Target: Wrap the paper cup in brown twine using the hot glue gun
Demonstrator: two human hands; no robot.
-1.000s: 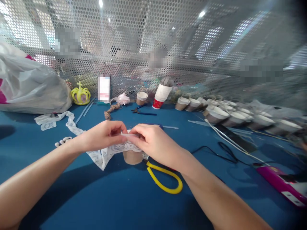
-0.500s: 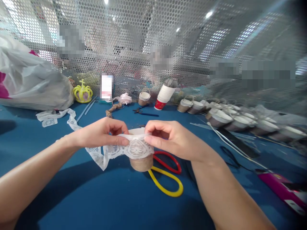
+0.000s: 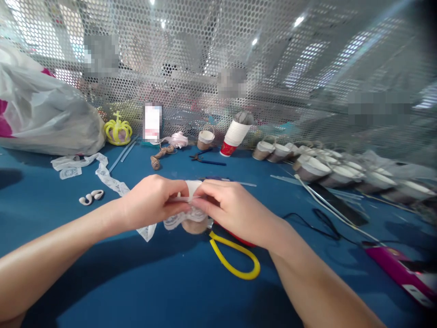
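A small cup wrapped in brown twine, with a white inside, is held up between my two hands. White lace trim runs along its upper side, below the rim. My left hand is closed, thumb and fingers pinching the lace at the rim. From the right, my right hand pinches the lace at the rim too, its fingertips close to the left ones and covering part of the cup. The lace tail trails left behind my left wrist on the table. Just below my right hand lie scissors with a yellow and a red handle.
Several twine-wrapped cups stand at the right. Pliers, a twine bundle and stacked paper cups lie or stand toward the mesh screen. A plastic bag fills the left. Cables and a magenta device lie right.
My hands have come closer together at the cup's rim, and the right has shifted left. Less lace front shows. Two small white curled pieces left of my left forearm have come into view.
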